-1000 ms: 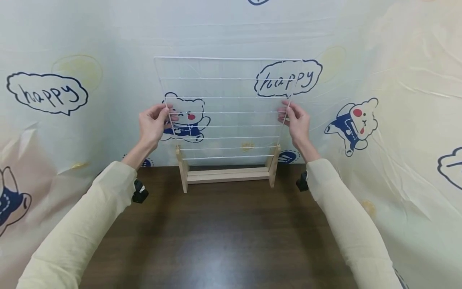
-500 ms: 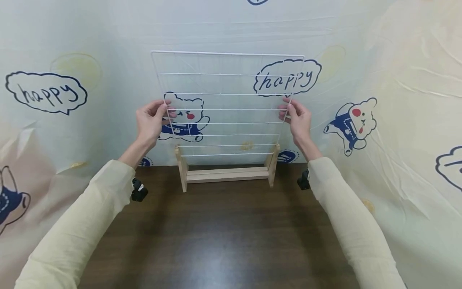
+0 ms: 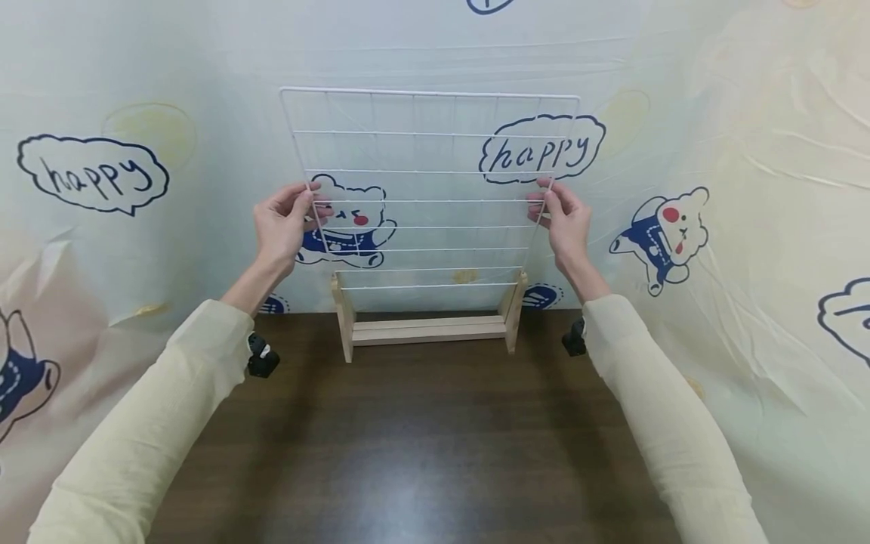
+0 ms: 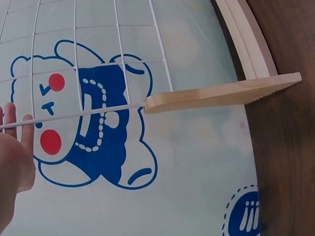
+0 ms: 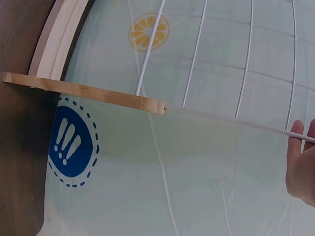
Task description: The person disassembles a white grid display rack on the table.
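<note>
A white wire grid panel [image 3: 428, 94] stands almost upright between my hands, its lower end between the side pieces of a pale wooden stand [image 3: 430, 330]. My left hand [image 3: 282, 227] pinches the panel's left edge wire between thumb and fingers, about halfway up. On the opposite edge my right hand [image 3: 569, 227] grips the wire at the same height. From the left wrist, one wooden side piece [image 4: 221, 93] meets the panel's lower corner. The other side piece [image 5: 113, 96] appears in the right wrist view, with the bottom wire right at it.
The stand rests at the back of a dark brown wooden table [image 3: 408, 438]. Close behind the panel hangs a pale cloth [image 3: 435, 45] printed with bears and "happy" bubbles. More of this cloth lines both sides. A small black device [image 3: 263, 357] sits under the left cuff.
The wire grid panel has risen a little and its top edge looks wider. Both hands have moved up slightly with it and spread slightly apart. The wooden stand has stayed put.
</note>
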`<state>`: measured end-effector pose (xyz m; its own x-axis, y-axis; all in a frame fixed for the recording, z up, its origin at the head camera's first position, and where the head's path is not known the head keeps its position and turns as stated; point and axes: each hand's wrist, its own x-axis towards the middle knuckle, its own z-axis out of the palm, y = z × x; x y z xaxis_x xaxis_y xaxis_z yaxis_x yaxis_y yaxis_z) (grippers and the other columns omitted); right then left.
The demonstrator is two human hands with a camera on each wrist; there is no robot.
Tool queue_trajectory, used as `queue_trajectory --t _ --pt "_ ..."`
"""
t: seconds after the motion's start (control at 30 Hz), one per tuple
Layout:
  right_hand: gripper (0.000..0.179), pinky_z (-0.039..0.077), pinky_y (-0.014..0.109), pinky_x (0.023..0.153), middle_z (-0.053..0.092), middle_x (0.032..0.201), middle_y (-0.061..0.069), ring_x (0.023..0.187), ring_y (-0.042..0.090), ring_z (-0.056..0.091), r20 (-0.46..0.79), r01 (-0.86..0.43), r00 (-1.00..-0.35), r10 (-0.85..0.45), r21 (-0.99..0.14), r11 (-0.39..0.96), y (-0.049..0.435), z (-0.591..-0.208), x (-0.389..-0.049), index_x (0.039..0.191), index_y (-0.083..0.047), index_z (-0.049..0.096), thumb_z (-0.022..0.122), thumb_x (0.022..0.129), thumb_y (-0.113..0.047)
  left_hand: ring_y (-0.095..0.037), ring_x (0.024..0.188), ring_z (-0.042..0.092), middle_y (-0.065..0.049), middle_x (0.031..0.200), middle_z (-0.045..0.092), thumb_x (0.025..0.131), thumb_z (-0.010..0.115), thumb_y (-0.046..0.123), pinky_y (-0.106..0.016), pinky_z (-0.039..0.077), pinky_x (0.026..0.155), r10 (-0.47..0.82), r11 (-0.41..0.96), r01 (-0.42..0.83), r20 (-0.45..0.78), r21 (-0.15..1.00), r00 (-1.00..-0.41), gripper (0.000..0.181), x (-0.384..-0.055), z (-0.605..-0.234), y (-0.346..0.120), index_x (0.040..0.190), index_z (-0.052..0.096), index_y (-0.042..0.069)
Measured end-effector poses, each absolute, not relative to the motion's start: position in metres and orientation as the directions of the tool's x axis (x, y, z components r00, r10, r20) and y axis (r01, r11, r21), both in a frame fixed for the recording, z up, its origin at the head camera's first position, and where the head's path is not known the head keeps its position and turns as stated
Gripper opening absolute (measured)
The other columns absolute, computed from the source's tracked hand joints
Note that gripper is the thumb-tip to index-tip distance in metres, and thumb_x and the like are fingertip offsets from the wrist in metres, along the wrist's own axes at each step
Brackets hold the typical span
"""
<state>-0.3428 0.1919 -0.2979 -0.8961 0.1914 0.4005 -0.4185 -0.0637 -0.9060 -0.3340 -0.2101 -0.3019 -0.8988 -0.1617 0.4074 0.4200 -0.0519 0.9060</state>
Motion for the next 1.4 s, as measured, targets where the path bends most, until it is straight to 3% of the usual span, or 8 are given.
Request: queue_trajectory --t 0.2,0.5,0.87,1.2,1.4 --pt "0.025 0.053 0.042 0.091 0.070 0.099 0.014 0.090 0.034 0.064 0.415 -0.431 -0.891 0.183 -0.900 -0.056 0.193 -0.295 -0.343 0.119 0.002 0.063 0.050 0.100 -0.006 -0.027 0.087 0.070 -0.015 0.105 0.071 0.096 0.059 0.013 -0.035 0.055 0.082 -0.171 -0.034 0.424 0.412 0.905 -0.895 0.029 -0.337 -0.300 -0.210 0.119 0.065 -0.003" --pt "0.026 0.053 0.043 0.091 0.063 0.110 0.028 0.089 0.034 0.064 0.421 -0.436 -0.891 0.171 -0.898 -0.062 0.194 -0.285 -0.344 0.121 0.004 0.062 0.050 0.101 -0.006 -0.027 0.083 0.068 -0.012 0.100 0.072 0.094 0.062 0.016 -0.031 0.058 0.077 -0.223 -0.080 0.427 0.401 0.901 -0.888 0.028 -0.344 -0.295 -0.208 0.116 0.067 -0.002" --pt "0.026 0.056 0.034 0.086 0.067 0.108 0.020 0.090 0.030 0.065 0.380 -0.402 -0.903 0.200 -0.912 -0.080 0.198 -0.287 -0.359 0.121 -0.005 0.065 0.052 0.100 -0.012 -0.030 0.089 0.068 -0.018 0.108 0.069 0.095 0.060 0.016 -0.034 0.057 0.079 -0.217 -0.062 0.403 0.382 0.913 -0.899 0.027 -0.335 -0.277 -0.203 0.117 0.067 0.001" --pt "0.026 0.055 0.034 0.087 0.068 0.107 0.017 0.089 0.027 0.065 0.363 -0.387 -0.906 0.217 -0.918 -0.082 0.197 -0.288 -0.361 0.122 -0.007 0.066 0.053 0.100 -0.013 -0.023 0.083 0.069 -0.016 0.107 0.070 0.095 0.061 0.019 -0.030 0.058 0.070 -0.233 -0.035 0.421 0.402 0.906 -0.885 0.028 -0.341 -0.282 -0.206 0.116 0.068 0.003" --pt "0.026 0.055 0.035 0.088 0.069 0.104 0.014 0.089 0.028 0.065 0.374 -0.398 -0.900 0.223 -0.914 -0.075 0.198 -0.287 -0.362 0.122 -0.007 0.065 0.052 0.100 -0.012 -0.023 0.084 0.070 -0.016 0.107 0.069 0.095 0.061 0.019 -0.030 0.058 0.072 -0.221 -0.050 0.421 0.401 0.906 -0.889 0.029 -0.340 -0.282 -0.206 0.117 0.068 0.003"
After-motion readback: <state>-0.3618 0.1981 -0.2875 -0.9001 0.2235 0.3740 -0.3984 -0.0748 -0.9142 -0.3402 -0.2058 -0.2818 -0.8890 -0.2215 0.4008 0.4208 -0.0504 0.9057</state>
